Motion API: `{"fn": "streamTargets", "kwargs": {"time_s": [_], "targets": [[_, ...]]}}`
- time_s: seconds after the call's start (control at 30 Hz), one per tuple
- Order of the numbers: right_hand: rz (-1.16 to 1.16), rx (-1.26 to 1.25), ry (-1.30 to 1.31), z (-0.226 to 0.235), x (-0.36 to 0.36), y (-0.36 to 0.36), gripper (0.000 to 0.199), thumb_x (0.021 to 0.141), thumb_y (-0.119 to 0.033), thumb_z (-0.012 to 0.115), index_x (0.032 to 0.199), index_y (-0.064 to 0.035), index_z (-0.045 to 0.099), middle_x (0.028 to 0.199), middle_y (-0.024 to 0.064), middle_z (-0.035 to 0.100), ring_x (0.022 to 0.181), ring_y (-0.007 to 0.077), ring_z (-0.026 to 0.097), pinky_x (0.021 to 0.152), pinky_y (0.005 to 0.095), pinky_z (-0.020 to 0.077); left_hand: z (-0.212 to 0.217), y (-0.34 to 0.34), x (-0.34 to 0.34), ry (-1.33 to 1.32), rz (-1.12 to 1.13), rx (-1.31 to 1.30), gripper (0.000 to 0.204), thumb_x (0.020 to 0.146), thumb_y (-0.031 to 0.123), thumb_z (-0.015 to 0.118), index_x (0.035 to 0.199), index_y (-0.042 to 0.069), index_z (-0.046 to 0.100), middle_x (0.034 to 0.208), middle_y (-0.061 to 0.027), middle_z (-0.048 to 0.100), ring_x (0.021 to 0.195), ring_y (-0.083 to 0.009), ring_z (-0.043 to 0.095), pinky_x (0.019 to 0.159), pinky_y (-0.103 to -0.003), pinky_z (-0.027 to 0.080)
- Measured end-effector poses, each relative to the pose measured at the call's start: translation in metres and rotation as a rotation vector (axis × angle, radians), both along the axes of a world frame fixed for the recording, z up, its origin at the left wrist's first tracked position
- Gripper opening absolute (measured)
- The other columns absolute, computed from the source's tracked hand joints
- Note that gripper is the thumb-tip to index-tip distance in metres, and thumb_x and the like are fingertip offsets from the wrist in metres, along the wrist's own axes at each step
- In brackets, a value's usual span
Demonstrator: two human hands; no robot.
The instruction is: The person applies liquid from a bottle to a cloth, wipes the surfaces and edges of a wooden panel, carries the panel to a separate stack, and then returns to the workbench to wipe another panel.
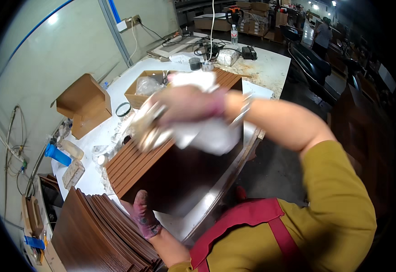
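A stack of dark brown wooden panels (145, 164) stands on edge on the white table, its striped edges facing up. My right hand (184, 106), in a stained glove and smeared by motion, is over these edges, closed around a white cloth (216, 136). Part of the cloth hangs down over the front panel. At the near left end of the panels is my left hand (145, 216), also in a stained glove, with its thumb stretched up and apart. Its other fingers are mostly hidden.
Curved brown panels (93, 226) are stacked at the lower left. An open cardboard box (85, 106), a blue cup (58, 155) and a roll of tape (123, 109) are left on the table (270, 63). Cables and a water bottle (234, 34) stand farther back. A person (322, 36) is far right.
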State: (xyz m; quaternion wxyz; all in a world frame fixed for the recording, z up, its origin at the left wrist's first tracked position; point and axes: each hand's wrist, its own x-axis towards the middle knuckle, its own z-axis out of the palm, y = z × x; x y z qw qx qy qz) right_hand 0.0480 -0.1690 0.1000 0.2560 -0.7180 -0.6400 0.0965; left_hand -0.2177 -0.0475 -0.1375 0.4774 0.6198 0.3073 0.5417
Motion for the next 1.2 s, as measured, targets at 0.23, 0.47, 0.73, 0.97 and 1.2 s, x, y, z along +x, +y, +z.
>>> {"fn": "streamTargets", "kwargs": {"time_s": [0.23, 0.47, 0.73, 0.97, 1.2], "targets": [[-0.339, -0.002, -0.111, -0.002, 0.070, -0.039, 0.040, 0.079, -0.039, 0.068, 0.103, -0.0077, 0.066, 0.093, 0.0124, 0.069, 0.085, 0.0247, 0.068, 0.073, 0.0352, 0.0523, 0.014, -0.019, 0.024, -0.221, -0.043, -0.087, 0.042, 0.096, 0.008, 0.037, 0.136, -0.003, 0.036, 0.111, -0.0154, 0.060, 0.079, -0.0137, 0.058, 0.070, -0.021, 0.046], [0.282, 0.101, 0.019, 0.002, -0.063, 0.022, 0.029, 0.071, -0.027, 0.067, 0.087, -0.0040, 0.062, 0.085, 0.0181, 0.064, 0.083, 0.0325, 0.064, 0.077, 0.0416, 0.0489, 0.030, -0.019, 0.014, -0.226, -0.092, -0.148, 0.057, 0.089, 0.007, 0.054, 0.142, 0.004, 0.033, 0.119, -0.0134, 0.054, 0.078, -0.0153, 0.056, 0.062, -0.024, 0.049], [-0.295, -0.093, -0.076, 0.013, 0.071, -0.038, 0.042, 0.081, -0.040, 0.067, 0.113, -0.0121, 0.067, 0.090, 0.0091, 0.071, 0.081, 0.0181, 0.068, 0.074, 0.0318, 0.0519, 0.059, -0.023, 0.030, -0.228, -0.222, -0.130, 0.074, 0.080, 0.008, 0.065, 0.145, 0.008, 0.029, 0.119, -0.0142, 0.053, 0.079, -0.0177, 0.057, 0.059, -0.027, 0.049], [0.418, -0.050, -0.112, 0.009, -0.086, 0.068, 0.038, 0.079, -0.030, 0.066, 0.107, -0.0055, 0.062, 0.092, 0.0178, 0.066, 0.088, 0.0313, 0.064, 0.080, 0.0385, 0.0487, 0.068, -0.016, 0.026, -0.171, -0.311, -0.197, 0.090, 0.072, 0.009, 0.073, 0.148, 0.011, 0.026, 0.118, -0.0148, 0.053, 0.079, -0.0197, 0.058, 0.057, -0.030, 0.050], [-0.166, -0.061, 0.380, 0.006, 0.074, -0.041, 0.048, 0.076, -0.014, 0.069, 0.122, -0.0031, 0.058, 0.111, 0.0093, 0.061, 0.098, 0.0160, 0.060, 0.089, 0.0265, 0.0476, 0.094, -0.027, 0.035, -0.321, -0.437, -0.104, 0.098, 0.066, 0.015, 0.080, 0.147, 0.008, 0.025, 0.128, -0.0127, 0.050, 0.103, -0.0237, 0.057, 0.083, -0.033, 0.051]]}}
